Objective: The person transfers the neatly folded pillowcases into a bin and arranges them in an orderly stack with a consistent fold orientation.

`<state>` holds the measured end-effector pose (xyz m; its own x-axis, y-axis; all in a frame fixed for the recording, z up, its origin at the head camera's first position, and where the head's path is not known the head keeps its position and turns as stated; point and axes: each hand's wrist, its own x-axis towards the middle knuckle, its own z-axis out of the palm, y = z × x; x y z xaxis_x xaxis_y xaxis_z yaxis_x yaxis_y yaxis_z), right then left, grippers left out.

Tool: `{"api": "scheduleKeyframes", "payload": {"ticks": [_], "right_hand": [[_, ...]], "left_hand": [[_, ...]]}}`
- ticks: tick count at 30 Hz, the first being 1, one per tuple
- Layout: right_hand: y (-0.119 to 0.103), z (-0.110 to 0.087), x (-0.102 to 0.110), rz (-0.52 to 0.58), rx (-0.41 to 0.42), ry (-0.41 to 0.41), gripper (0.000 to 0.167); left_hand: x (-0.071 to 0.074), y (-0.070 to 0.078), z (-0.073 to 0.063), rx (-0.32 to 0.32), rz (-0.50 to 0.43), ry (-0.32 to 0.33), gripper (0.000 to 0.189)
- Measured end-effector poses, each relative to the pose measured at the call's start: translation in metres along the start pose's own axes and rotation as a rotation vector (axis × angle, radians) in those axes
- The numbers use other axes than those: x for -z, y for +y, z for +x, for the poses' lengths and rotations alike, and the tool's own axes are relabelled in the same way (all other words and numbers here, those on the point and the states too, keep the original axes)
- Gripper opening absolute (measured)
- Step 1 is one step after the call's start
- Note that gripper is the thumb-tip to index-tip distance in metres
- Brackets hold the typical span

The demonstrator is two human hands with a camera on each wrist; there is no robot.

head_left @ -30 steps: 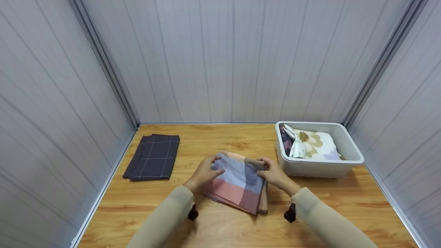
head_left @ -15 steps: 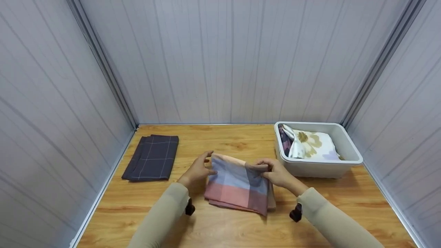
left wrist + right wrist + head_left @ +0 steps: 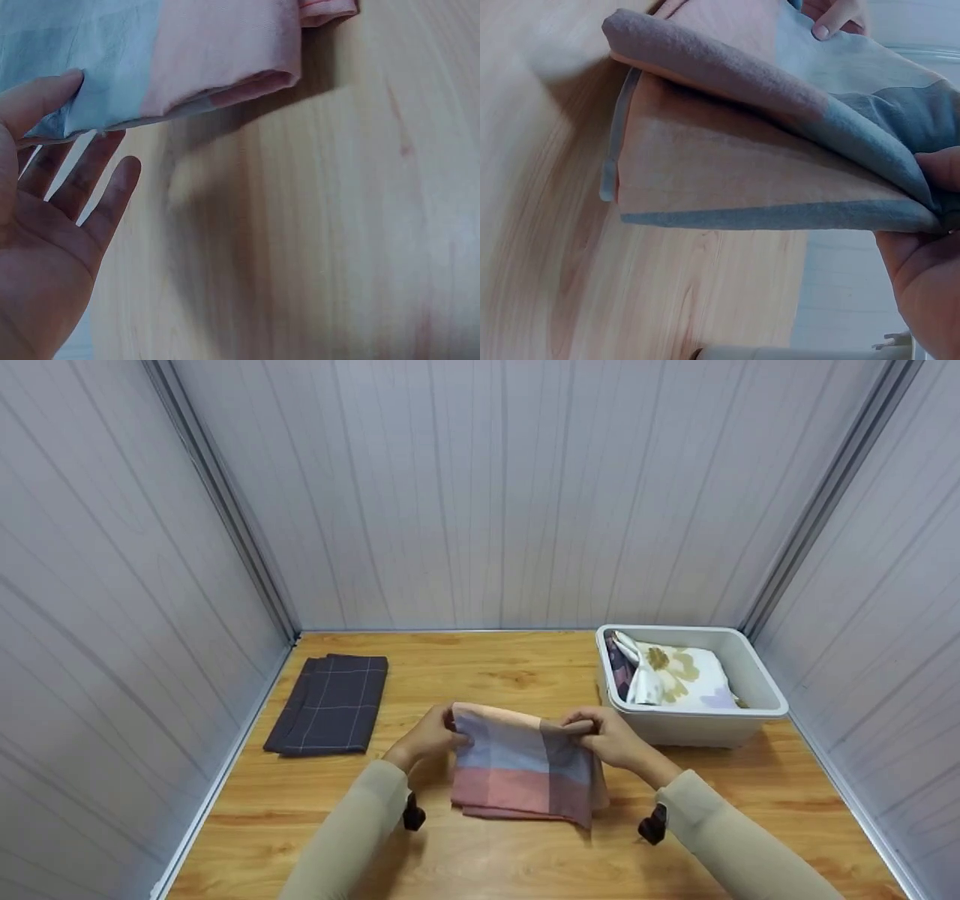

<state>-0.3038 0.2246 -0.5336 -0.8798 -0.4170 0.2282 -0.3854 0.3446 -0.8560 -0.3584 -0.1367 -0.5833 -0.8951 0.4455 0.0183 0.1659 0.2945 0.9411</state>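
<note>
At the middle of the wooden table (image 3: pixel 495 660), the head view shows a checked cloth (image 3: pixel 517 769) of pink, blue, grey and peach, folded in layers, its far edge raised between two hands. The left hand (image 3: pixel 429 736) pinches its left corner; the right hand (image 3: pixel 613 740) grips the opposite corner, fingers curled. Well apart to the left lies a folded dark cloth (image 3: pixel 330 706) with thin pale lines; to the right stands a white bin (image 3: pixel 690 729) holding a floral cloth (image 3: pixel 686 679). From the left wrist, the thumb lies over the fabric with fingers beneath it, while the little finger extends free, fairly straight. From the right wrist, that thumb presses from above and fingers close from below; whether any gap remains cannot be told. The layers part widely away from this grip, exposing a peach inner face.
</note>
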Motion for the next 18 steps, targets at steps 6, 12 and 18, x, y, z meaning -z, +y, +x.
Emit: {"api": "scheduleKeyframes", "payload": {"ticks": [6,12,18], "right_hand": [[0.005,-0.002,0.001,0.021,0.006,0.023,0.034],[0.011,-0.004,0.000,0.044,-0.027,0.070,0.033],[0.015,-0.005,-0.001,0.054,-0.102,0.105,0.044]], "left_hand": [[-0.005,-0.002,-0.003,0.029,-0.104,-0.011,0.041],[-0.007,-0.004,-0.004,0.056,-0.136,0.014,0.039],[-0.010,-0.007,-0.003,0.059,-0.157,0.045,0.040]]}}
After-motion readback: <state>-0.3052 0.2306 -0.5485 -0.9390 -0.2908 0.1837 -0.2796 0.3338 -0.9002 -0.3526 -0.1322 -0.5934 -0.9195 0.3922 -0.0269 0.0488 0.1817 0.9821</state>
